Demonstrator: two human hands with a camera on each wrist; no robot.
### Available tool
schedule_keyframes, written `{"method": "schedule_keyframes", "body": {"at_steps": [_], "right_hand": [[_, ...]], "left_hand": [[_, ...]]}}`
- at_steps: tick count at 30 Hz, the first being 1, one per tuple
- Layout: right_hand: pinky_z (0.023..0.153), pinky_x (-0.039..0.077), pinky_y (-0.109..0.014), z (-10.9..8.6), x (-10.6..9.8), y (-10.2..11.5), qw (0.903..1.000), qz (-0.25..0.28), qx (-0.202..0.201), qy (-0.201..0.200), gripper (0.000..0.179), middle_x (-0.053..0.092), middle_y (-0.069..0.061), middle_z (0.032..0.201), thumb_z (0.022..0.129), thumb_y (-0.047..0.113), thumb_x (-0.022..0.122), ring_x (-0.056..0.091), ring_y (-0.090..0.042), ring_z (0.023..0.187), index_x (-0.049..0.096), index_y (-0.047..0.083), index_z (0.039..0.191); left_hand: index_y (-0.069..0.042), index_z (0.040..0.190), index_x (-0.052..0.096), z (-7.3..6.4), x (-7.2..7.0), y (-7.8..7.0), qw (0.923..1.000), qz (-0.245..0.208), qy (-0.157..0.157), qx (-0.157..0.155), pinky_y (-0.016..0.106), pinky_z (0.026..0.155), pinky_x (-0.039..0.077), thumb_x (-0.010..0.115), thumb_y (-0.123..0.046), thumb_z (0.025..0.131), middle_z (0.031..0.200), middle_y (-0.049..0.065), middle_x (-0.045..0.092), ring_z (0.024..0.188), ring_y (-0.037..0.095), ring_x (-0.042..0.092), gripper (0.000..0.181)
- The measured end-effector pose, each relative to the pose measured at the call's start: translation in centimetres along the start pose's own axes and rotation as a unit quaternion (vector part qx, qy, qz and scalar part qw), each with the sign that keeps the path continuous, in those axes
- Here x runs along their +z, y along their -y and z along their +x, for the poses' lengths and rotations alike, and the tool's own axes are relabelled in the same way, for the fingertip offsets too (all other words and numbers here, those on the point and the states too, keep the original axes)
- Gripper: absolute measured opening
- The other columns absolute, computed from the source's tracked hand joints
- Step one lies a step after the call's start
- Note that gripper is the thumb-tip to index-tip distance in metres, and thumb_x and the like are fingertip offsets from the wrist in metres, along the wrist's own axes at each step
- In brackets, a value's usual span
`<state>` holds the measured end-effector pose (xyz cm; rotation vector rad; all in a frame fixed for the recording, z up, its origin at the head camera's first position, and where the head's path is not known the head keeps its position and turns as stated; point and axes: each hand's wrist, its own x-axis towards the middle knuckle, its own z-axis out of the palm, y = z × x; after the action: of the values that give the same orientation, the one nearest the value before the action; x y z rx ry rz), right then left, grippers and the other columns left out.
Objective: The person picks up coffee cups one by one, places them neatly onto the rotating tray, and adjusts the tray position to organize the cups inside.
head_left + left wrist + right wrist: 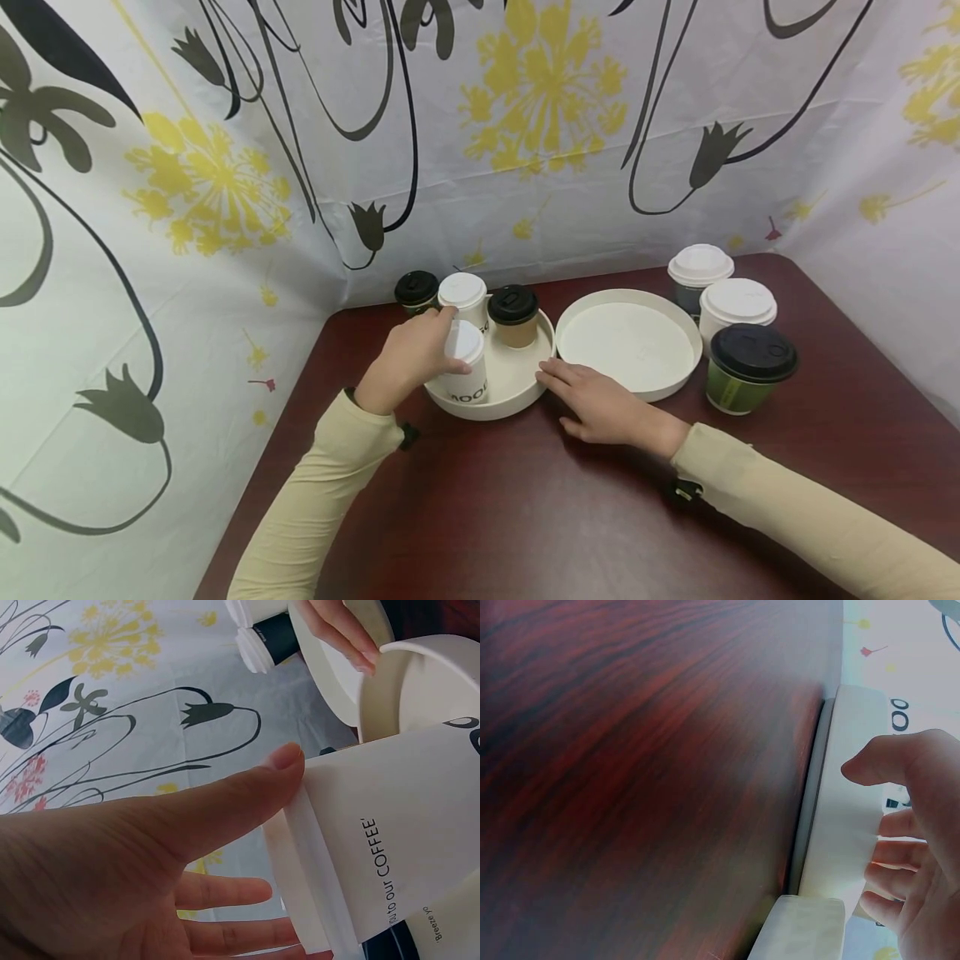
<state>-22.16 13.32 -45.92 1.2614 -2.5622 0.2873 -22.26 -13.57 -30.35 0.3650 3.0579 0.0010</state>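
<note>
In the head view my left hand [412, 358] holds a white paper cup [467, 383] with a white lid, near the top. The cup stands upright at the front left of the left round cream tray [517, 396]. In the left wrist view the thumb lies at the lid's edge [319, 862], fingers on its other side. My right hand [600, 404] rests its extended fingertips on that tray's right rim. Behind the held cup are another white-lidded cup [462, 292] and a brown cup with a black lid [515, 325].
A second round cream tray [626, 342] touches the first on the right. Beyond it are a green cup with black lid [738, 392] and two white-lidded cups [738, 312]. One black-lidded cup [416, 292] stands at back left. Patterned cloth [525, 208] hangs behind the dark table [525, 517].
</note>
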Motion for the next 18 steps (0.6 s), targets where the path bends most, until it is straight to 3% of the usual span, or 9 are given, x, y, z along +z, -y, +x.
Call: {"method": "schedule_keyframes", "body": {"at_steps": [18], "right_hand": [[0.110, 0.044, -0.046, -0.03, -0.21, 0.04, 1.0000, 0.000, -0.001, 0.001, 0.074, 0.050, -0.021, 0.146, 0.079, 0.025, 0.077, 0.053, -0.034, 0.133, 0.049, 0.000, 0.142]], "left_hand": [[-0.010, 0.142, 0.046, 0.32, 0.70, -0.21, 0.9999, 0.005, 0.016, -0.003, 0.048, 0.090, 0.055, 0.082, -0.048, 0.076, 0.134, 0.017, 0.060, 0.114, 0.031, 0.065, 0.085]]}}
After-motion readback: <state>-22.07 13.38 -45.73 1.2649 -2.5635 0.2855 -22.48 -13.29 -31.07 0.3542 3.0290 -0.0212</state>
